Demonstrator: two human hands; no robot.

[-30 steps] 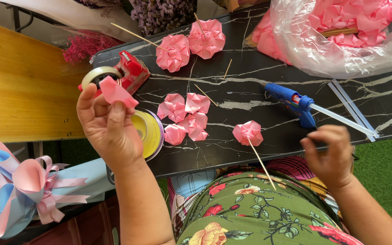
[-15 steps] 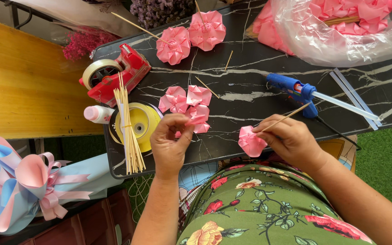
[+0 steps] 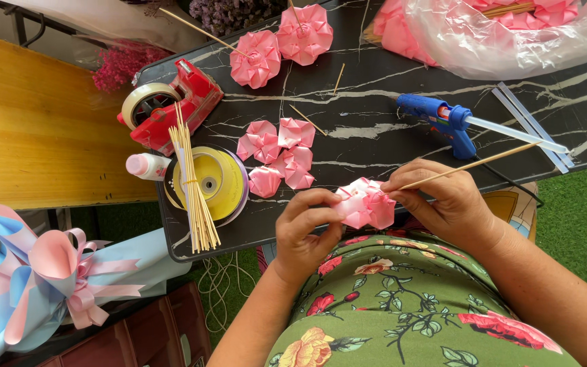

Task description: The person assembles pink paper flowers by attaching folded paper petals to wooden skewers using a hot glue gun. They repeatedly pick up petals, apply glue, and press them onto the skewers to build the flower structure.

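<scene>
A pink ribbon flower [image 3: 366, 202] on a thin wooden stick [image 3: 473, 165] hovers over my lap at the near edge of the black marbled table [image 3: 375, 88]. My left hand [image 3: 305, 233] pinches the flower's left side from below. The stick, close to the flower head, is gripped by my right hand [image 3: 443, 200]; its free end points right toward the blue glue gun [image 3: 443, 122]. Several loose pink ribbon petals [image 3: 276, 155] lie on the table just beyond my hands.
A bundle of wooden sticks [image 3: 195, 190] lies across a yellow ribbon spool [image 3: 213, 180], beside a small glue bottle [image 3: 145, 166] and a red tape dispenser [image 3: 171, 105]. Two finished pink flowers [image 3: 280, 44] lie far back. A clear bag of pink ribbon [image 3: 504, 27] sits back right. A wrapped bouquet [image 3: 42, 272] lies lower left.
My left hand came down from the table's left side to the flower. My right hand lifted the flower on its stick, and both hands now hold it together near my lap.
</scene>
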